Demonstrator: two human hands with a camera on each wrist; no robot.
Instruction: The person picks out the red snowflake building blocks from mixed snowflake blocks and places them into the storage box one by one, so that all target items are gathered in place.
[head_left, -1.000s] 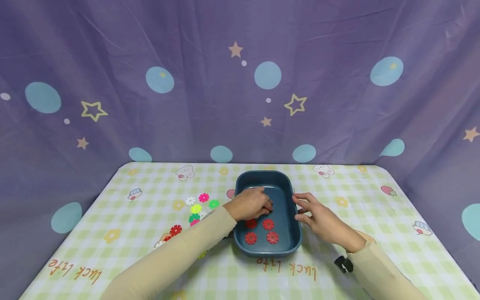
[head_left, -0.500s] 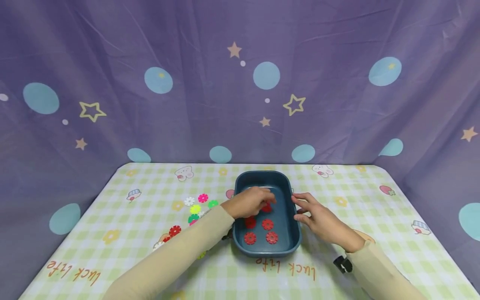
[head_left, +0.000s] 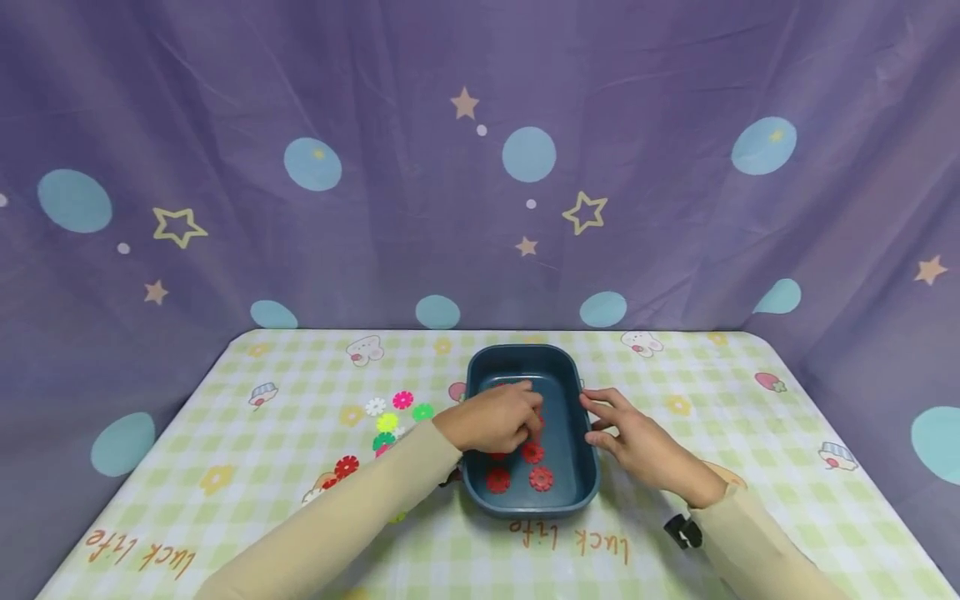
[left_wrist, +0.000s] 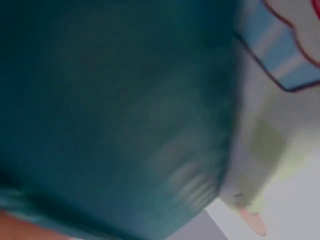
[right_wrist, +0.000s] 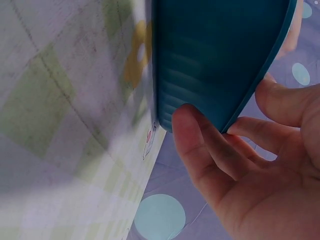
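Observation:
A dark teal box (head_left: 531,503) stands on the table, with several red flower-shaped plastic discs (head_left: 541,478) lying on its floor. My left hand (head_left: 495,415) reaches over the near left wall into it. Its bent fingers point down among the discs and cover some of them; whether they pinch one is hidden. My right hand (head_left: 637,442) rests against the box's right side. In the right wrist view, the thumb and fingertips of that hand touch the rim and outer wall, with the fingers loosely bent. The left wrist view is mostly filled by the box's blurred wall (left_wrist: 115,115).
Left of the box lies a loose group of flower-shaped discs in white, pink (head_left: 402,400), yellow, green (head_left: 423,412) and red (head_left: 347,466), partly behind the left sleeve. A checked cloth (head_left: 675,367) covers the table. A purple curtain (head_left: 375,250) hangs behind it.
My left fingers lifted off a red disc in the box, then came down again nearer to me, over the other discs. The right hand has kept its place on the box.

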